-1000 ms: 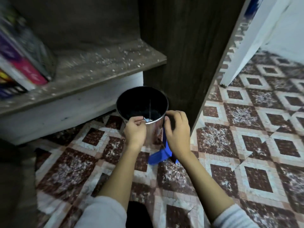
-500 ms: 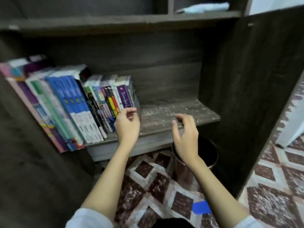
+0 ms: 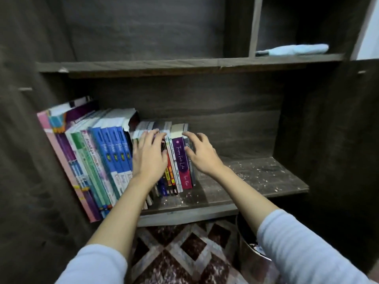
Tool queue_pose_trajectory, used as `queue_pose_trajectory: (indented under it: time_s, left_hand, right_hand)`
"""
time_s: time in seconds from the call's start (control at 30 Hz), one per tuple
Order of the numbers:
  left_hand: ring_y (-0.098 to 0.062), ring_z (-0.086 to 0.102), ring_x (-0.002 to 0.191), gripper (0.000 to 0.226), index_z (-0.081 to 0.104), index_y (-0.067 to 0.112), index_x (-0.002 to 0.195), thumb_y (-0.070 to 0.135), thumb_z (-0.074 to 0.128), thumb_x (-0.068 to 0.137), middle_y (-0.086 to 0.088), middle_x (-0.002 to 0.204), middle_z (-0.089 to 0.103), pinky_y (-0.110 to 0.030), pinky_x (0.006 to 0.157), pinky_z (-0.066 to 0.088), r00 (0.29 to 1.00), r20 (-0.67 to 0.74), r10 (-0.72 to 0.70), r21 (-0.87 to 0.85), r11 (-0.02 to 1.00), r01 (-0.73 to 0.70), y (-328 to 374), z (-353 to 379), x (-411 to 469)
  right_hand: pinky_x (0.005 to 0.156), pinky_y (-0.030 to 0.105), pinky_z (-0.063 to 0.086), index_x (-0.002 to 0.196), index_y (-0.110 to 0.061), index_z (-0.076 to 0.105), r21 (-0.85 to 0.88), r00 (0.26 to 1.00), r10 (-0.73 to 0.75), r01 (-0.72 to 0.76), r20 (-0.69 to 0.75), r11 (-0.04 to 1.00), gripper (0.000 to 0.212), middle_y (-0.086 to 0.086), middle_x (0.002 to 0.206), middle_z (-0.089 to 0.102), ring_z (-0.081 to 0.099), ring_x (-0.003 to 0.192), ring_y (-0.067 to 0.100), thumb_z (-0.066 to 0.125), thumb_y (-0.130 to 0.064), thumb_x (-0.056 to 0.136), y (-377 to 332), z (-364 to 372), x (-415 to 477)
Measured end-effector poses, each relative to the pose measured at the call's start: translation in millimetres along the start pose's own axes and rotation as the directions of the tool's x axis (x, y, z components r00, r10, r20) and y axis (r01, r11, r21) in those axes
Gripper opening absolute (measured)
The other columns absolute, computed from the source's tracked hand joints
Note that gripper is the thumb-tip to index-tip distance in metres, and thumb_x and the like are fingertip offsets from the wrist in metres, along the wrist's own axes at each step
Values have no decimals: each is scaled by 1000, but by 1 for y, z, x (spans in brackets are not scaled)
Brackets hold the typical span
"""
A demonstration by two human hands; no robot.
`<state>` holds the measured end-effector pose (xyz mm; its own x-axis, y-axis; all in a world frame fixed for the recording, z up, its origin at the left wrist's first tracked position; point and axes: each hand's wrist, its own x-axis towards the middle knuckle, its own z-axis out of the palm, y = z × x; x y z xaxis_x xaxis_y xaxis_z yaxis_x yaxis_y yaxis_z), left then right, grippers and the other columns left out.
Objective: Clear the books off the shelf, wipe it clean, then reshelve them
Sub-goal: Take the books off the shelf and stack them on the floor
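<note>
A row of books (image 3: 96,158) stands leaning on the left half of the dark wooden shelf (image 3: 256,181). Tall pink, green and blue books are at the left, smaller paperbacks at the right, ending with a purple-spined book (image 3: 181,162). My left hand (image 3: 148,155) lies with spread fingers over the spines and tops of the small paperbacks. My right hand (image 3: 202,153) reaches the right end of the row, fingers spread at the top of the last book, thumb by its side. Neither hand grips a book. White dust and crumbs cover the bare right part of the shelf.
A light blue cloth (image 3: 293,49) lies in the upper right compartment. A metal bucket (image 3: 249,245) stands on the patterned tile floor (image 3: 180,251) under the shelf's right side, partly behind my right arm. Dark cabinet walls close in on both sides.
My view rose from the bucket on the floor to the shelf. Both hands left the bucket and moved up and forward onto the small paperbacks at the row's right end.
</note>
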<state>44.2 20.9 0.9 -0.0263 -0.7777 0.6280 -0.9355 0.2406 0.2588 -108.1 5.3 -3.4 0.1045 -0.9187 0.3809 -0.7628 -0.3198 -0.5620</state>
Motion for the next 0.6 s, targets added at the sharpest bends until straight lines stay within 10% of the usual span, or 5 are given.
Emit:
queue_pose_trajectory:
  time_s: [0.2, 0.47, 0.6]
  left_hand:
    - [-18, 21, 142, 51, 34, 26, 144, 32, 49, 95, 4, 149, 34, -46, 116, -1, 999, 46, -8, 133, 991, 2, -5, 23, 9]
    - [-22, 34, 135, 47, 48, 18, 135, 24, 55, 89, -2, 138, 49, -47, 115, -1, 988, -142, 68, 96, 994, -55, -11, 36, 8]
    - [-23, 40, 132, 47, 47, 6, 134, 5, 55, 88, -10, 137, 49, -44, 116, 21, 947, -292, 133, -97, 981, -168, 2, 47, -12]
  right_hand:
    - [112, 47, 25, 141, -36, 38, 11, 993, 10, -11, 118, 1000, 42, 19, 154, 19, 23, 141, 37, 39, -36, 100, 12, 19, 31]
    - [96, 37, 44, 131, -28, 54, 148, 993, -118, 119, -16, 982, 34, 5, 123, 63, 57, 111, 25, 49, -29, 97, 19, 14, 31]
    - [99, 28, 40, 124, -27, 61, 218, 997, -76, 79, -24, 973, 32, 1, 119, 66, 58, 112, 18, 57, -25, 93, 30, 6, 32]
